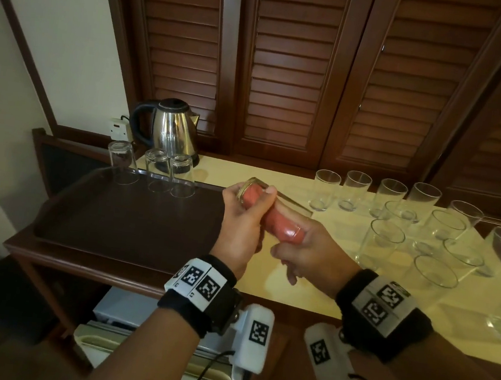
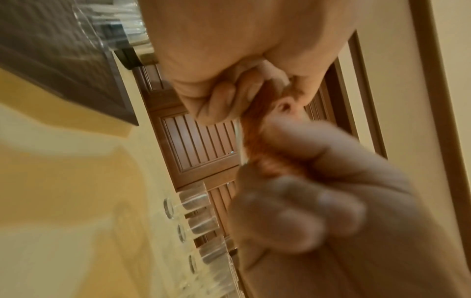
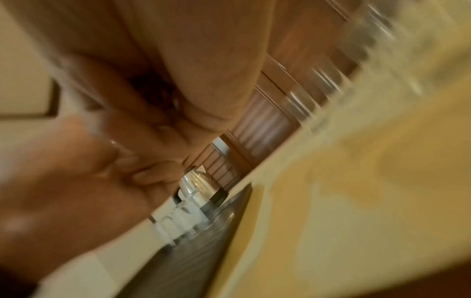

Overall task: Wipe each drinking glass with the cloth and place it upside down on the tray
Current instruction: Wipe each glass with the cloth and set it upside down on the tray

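Drinking glass (image 1: 288, 201) held tilted on its side in the air, above the seam between tray (image 1: 122, 222) and yellow tabletop (image 1: 294, 290). Red cloth (image 1: 277, 220) stuffed inside the glass, showing through the wall and bulging out at the mouth end. Left hand (image 1: 241, 220) grips the glass near its base, fingers (image 1: 269, 191) curled around it. Right hand (image 1: 313, 255) holds the cloth end at the mouth, fingers closed on it. Left wrist view blurred: cloth (image 2: 260, 129) between both hands. Three glasses (image 1: 155, 169) upside down at the tray's far edge. Cluster of upright glasses (image 1: 400, 221) on the tabletop to the right, well apart from the tray. Steel kettle (image 1: 172, 129) behind the tray, louvered wooden doors (image 1: 286, 70) at the back.
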The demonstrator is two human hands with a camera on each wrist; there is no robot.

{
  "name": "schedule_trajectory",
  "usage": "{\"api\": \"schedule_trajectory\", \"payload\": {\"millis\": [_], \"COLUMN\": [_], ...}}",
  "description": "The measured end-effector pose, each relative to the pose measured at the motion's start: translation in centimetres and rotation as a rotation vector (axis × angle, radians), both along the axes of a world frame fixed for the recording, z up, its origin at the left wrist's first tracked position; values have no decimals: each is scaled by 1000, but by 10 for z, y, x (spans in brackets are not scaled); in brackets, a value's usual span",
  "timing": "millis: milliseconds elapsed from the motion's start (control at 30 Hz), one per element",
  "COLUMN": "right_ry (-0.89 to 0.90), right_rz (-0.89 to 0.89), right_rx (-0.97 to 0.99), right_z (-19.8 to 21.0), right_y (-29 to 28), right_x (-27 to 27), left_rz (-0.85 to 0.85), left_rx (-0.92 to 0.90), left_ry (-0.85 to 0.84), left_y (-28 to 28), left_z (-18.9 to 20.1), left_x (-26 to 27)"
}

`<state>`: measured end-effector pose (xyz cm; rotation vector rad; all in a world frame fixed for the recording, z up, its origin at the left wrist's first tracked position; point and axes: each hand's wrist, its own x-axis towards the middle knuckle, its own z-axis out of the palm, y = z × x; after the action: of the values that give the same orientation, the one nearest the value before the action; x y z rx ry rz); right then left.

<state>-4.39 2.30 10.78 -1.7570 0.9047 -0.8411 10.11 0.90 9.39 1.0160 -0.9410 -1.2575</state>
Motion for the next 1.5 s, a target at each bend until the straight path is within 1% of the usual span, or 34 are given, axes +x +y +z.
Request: {"api": "schedule_trajectory", "payload": {"millis": [67, 100, 133, 167, 233, 267, 300, 333, 367, 400, 433, 467, 500, 600, 633, 667, 700, 800, 833, 867, 900, 967, 1000, 1033, 1067, 1133, 1167, 1200, 1233, 1333, 1367, 1400, 1433, 1500], "right_ry": [325, 380, 350, 264, -5, -106, -143, -76, 52, 232, 403, 474, 450, 52, -44, -66, 7, 459, 504, 468, 356, 51, -53, -92, -26, 271, 413, 464, 419, 19, -38, -31, 69, 429], "right_rz": [-32, -11, 24, 60, 118, 106, 79, 42, 4, -27, -34, -23, 8, 81, 82, 72, 47, -34, -34, -24, -14, 52, 60, 46, 19, -45, -57, -55, -47, 30, 42, 43, 27, -30], "right_rx": [-332, -397, -350, -229, 89, 199, 221, 126, -41, -235, -399, -463, -412, 61, 163, 169, 69, -446, -497, -438, -304, 36, 155, 191, 119, -186, -315, -365, -312, 82, 152, 141, 32, -315], "right_z": [1, 0, -1, 0, 0, 2, 2, 0, -1, -2, -2, -3, -5, -3, -1, 0, -1, -4, -6, -5, -4, -2, 0, 0, -2, -5, -5, -7, -7, -5, -4, -3, -3, -1], "right_y": [0, 1, 2, 2, 5, 6, 6, 4, 3, 3, 4, 5, 6, 8, 9, 9, 9, 8, 9, 10, 10, 15, 17, 17, 15, 13, 14, 15, 16, 20, 20, 19, 17, 14], "right_x": [8, 12, 15, 17, 14, 13, 12, 12, 14, 18, 21, 24, 26, 25, 23, 22, 22, 32, 34, 37, 38, 37, 35, 33, 32, 35, 39, 42, 44, 44, 41, 40, 38, 39], "left_rz": [23, 33, 41, 48, 37, 19, 5, -1, -3, 2, 10, 19, 29, 36, 11, -12, -24, 3, 15, 24, 32, 17, 0, -11, -18, -27, -22, -7, 14, 31, 22, 11, -3, -33], "left_rx": [72, 87, 92, 88, 50, 29, 17, 23, 47, 76, 99, 116, 121, 66, 42, 32, 42, 118, 119, 103, 79, 23, -8, -23, -11, 63, 88, 97, 88, 12, -14, -20, 2, 83], "left_ry": [-28, -17, 8, 40, 108, 112, 78, 21, -33, -61, -54, -31, -3, 112, 129, 112, 69, -43, -40, -14, 20, 87, 86, 44, -15, -89, -86, -61, -23, 97, 84, 32, -33, -96], "left_y": [-2, -2, -2, 0, 6, 6, 5, 3, 0, -2, -2, -1, 0, 8, 8, 7, 5, 1, 2, 4, 7, 14, 16, 15, 12, 6, 6, 7, 9, 14, 14, 13, 11, 7], "left_z": [0, -1, -2, -4, -5, -5, -4, -3, -1, -1, -1, -1, -2, -5, -6, -7, -7, -6, -6, -6, -7, -7, -7, -8, -9, -10, -9, -8, -8, -12, -14, -15, -15, -14], "left_x": [5, 6, 7, 7, 7, 8, 9, 11, 14, 16, 18, 20, 20, 17, 18, 20, 22, 29, 30, 30, 29, 28, 29, 30, 32, 35, 35, 35, 34, 31, 32, 34, 36, 38]}}
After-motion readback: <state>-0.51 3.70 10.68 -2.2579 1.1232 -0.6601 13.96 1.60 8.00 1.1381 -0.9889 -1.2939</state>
